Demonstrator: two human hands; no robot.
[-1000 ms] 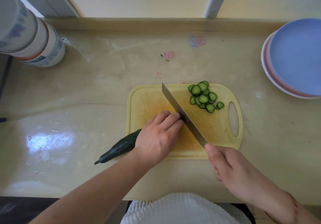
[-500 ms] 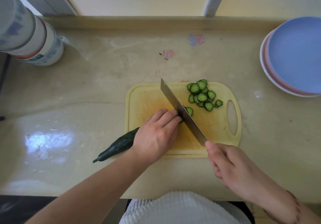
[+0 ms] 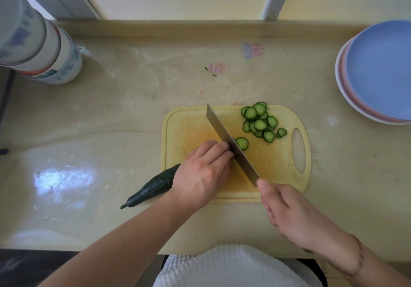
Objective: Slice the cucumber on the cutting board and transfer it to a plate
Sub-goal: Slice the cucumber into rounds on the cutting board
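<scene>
- Your left hand [image 3: 203, 176] is gripping the cucumber [image 3: 153, 186] at frame centre, fingers curled over it on the cutting board [image 3: 275, 164].
- Your right hand [image 3: 289, 211] is wrapping the handle of the knife [image 3: 231, 144], whose blade is touching the left fingertips.
- Slices [image 3: 259, 121] are lying upper right on the board; plates [image 3: 378, 70] are sitting on the tabletop [image 3: 111, 119], far right.

Home kitchen, worktop [image 3: 133, 117], stacked plates [image 3: 378, 70]
</scene>
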